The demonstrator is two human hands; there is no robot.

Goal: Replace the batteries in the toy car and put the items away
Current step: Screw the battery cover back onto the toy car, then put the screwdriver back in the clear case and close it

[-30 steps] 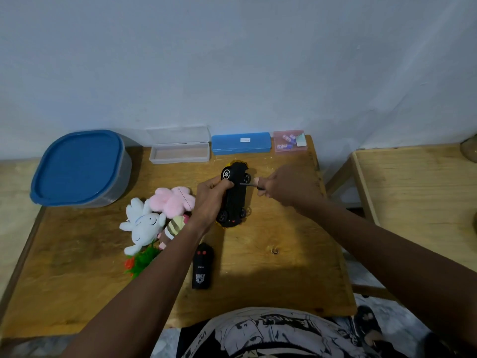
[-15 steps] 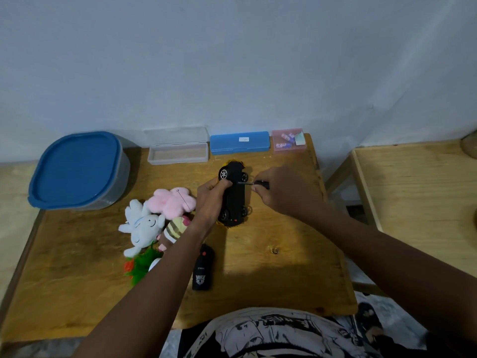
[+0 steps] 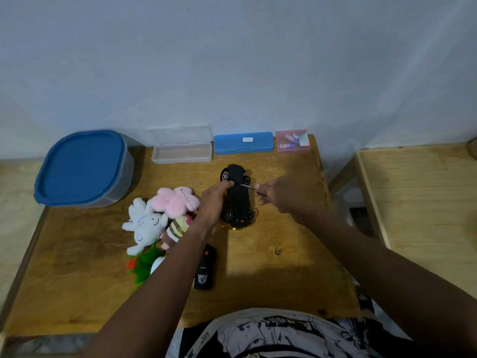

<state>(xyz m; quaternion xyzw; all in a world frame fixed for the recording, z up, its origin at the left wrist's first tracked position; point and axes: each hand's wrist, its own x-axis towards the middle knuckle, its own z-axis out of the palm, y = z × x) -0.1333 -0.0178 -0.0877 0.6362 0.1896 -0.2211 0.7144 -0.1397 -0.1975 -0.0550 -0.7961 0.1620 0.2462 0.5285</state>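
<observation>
Left hand [image 3: 215, 200] curled in a grip, arm outstretched; right hand [image 3: 281, 195] pinched closed, forearm angled inward.

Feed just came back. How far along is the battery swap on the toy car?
Early. Done: the toy car lies upside down on the table. In hand: the left hand steadies it while the right hand works a small screwdriver at its underside. Left: no batteries out yet; the remote and plush toys are not put away.

Black plastic toy car [image 3: 238, 197], overturned with 4 wheels up, lying lengthwise on the wooden table [image 3: 77, 267].
</observation>
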